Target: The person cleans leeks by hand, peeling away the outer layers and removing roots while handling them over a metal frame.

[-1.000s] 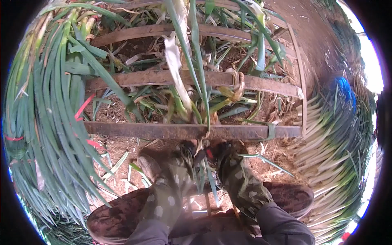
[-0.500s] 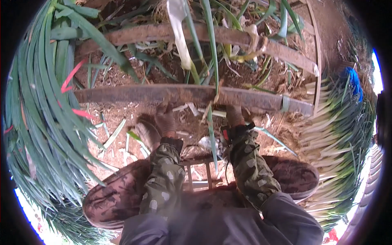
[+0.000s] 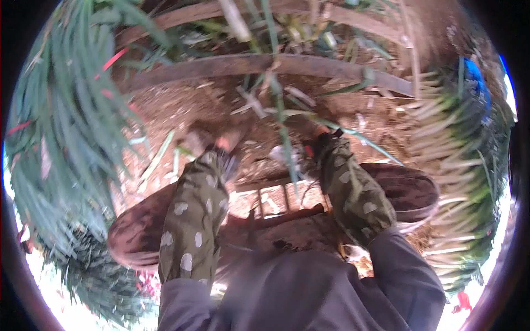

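My left hand [image 3: 234, 132] and my right hand [image 3: 301, 126] hang low over the littered soil, both smeared by motion in brownish gloves. Their fingers cannot be made out, nor can anything held in them. Beyond the hands runs the nearer wooden slat [image 3: 221, 67] of a low frame, with a gap showing between it and them. A long green onion leaf [image 3: 280, 110] dangles from that slat down between my hands. On the slat's far side stands a pale stalk [image 3: 234, 21], with loose leaves around it.
Long green onions [image 3: 72, 121] are heaped at the left, with red ties among them. At the right lies a stacked row of green onions [image 3: 447, 160], white ends toward me, with a blue band [image 3: 477, 83]. Below my hands is a slatted wooden piece [image 3: 273, 198] between my knees.
The view has shifted, so the slats sit higher in the picture. Both hands have come away from the nearer slat, toward me.
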Available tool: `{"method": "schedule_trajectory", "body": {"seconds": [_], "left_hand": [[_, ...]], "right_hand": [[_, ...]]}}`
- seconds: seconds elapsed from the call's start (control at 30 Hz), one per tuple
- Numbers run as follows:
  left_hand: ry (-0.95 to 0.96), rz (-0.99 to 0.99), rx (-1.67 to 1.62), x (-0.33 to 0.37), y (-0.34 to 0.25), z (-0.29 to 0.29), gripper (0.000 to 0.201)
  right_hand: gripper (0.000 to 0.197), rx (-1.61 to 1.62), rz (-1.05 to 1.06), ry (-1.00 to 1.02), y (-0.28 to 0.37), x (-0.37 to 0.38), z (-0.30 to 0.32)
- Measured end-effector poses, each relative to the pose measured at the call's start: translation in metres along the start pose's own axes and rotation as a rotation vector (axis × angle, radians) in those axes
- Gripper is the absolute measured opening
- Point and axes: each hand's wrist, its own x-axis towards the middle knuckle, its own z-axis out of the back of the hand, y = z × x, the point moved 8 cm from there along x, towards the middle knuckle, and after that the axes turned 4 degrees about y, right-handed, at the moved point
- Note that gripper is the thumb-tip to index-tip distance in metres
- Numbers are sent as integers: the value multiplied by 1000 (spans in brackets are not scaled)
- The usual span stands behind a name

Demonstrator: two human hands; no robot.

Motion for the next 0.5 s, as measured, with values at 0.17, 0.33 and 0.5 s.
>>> {"method": "schedule_trajectory", "body": {"seconds": [0.17,0.33,0.5], "left_hand": [[-86,168,-636,-20,-62,10,37],[-111,163,-828,-86,-71,40,50],[-154,-119,-1037,-112,-105,68,56]], "right_hand": [[51,-836,140,55,-30,32,14],[45,-930,614,-612,145,-6,51],[41,-916,528,-405,149,7,47]]}}
